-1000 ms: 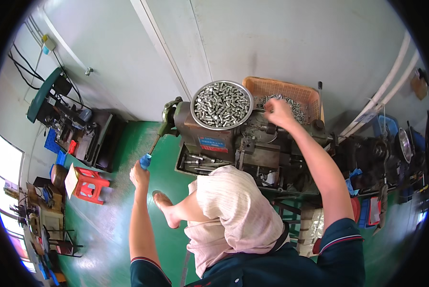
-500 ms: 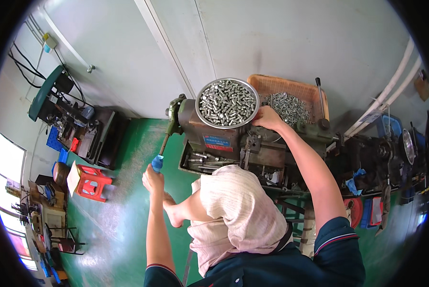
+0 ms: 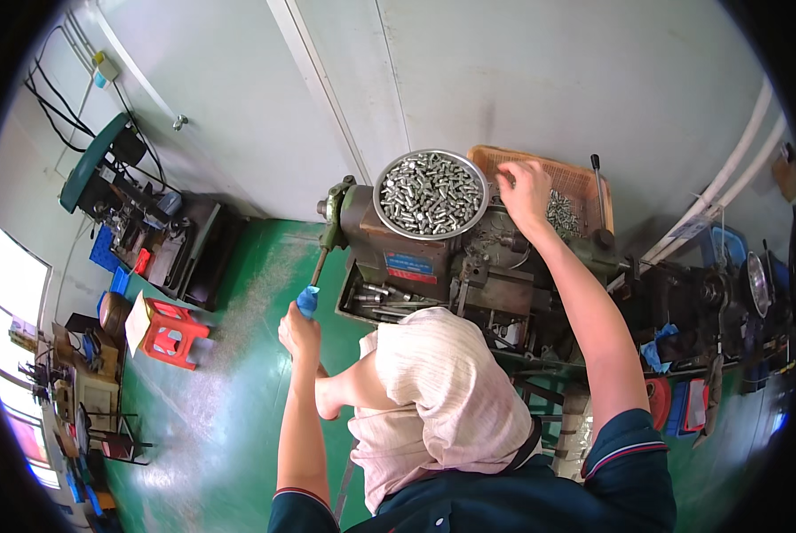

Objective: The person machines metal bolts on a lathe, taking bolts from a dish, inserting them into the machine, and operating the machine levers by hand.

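Note:
My left hand (image 3: 300,334) is closed around the blue-wrapped end (image 3: 308,300) of a metal lever (image 3: 320,264), which slants down from the left end of a green bench lathe (image 3: 398,244). Raised over the near side of an orange plastic basket (image 3: 580,178) is my right hand (image 3: 527,192). Its fingers are curled in toward the thumb; anything between them is too small to make out. Many small metal parts (image 3: 562,213) lie in the basket, partly behind that hand. A round steel bowl (image 3: 485,197) full of short shiny metal pins (image 3: 429,194) rests on top of the lathe.
A tray (image 3: 352,306) of metal tools sits below the lathe's left end. To its right rises an upright lever (image 3: 598,191). Further left are a red plastic stool (image 3: 174,333) and another machine (image 3: 131,200). More machinery (image 3: 691,306) stands at the right.
My right hand has lifted from beside the bowl's right edge and moved right, over the basket. My left hand keeps hold of the lever. The whole view has shifted slightly.

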Demonstrator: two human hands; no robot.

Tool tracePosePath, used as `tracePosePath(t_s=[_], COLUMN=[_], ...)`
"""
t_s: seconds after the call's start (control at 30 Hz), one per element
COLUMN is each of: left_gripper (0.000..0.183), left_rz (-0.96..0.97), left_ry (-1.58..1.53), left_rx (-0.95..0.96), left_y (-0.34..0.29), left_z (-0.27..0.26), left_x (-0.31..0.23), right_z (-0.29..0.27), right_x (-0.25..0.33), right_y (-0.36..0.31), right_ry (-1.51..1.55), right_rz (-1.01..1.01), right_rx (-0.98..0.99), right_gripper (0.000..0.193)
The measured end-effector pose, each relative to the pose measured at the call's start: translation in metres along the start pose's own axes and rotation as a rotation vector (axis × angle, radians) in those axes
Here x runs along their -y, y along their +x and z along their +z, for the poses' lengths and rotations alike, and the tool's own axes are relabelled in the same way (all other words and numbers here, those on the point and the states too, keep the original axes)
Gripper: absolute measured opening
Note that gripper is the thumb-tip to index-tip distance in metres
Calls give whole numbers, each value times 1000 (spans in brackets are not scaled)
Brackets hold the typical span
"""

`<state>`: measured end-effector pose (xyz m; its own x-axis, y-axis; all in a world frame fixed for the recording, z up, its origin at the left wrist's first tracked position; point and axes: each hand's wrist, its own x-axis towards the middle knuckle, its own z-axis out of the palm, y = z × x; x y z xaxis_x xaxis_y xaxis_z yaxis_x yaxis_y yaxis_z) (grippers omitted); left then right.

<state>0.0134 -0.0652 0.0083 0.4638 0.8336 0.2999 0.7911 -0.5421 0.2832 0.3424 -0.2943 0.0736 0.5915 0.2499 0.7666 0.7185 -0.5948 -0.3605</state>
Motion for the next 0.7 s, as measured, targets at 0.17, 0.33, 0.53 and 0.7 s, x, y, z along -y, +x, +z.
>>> tracePosePath(t_s=[0.17,0.33,0.53,0.7], left_gripper=[30,29,26,26], left_rz=[-20,-2,21,-16], left_ry=[0,3,-16,-18], left_rx=[6,28,-4,15], left_y=[1,1,0,0], left_z=[3,2,4,1], left_x=[7,4,3,5], right_z=[1,0,4,-16], right_x=[70,90,79,43], right_y=[22,33,34,46], right_ry=[352,299,408,653], right_rz=[-34,84,190,425], right_rx=[364,674,784,638], right_gripper=[8,21,24,21])
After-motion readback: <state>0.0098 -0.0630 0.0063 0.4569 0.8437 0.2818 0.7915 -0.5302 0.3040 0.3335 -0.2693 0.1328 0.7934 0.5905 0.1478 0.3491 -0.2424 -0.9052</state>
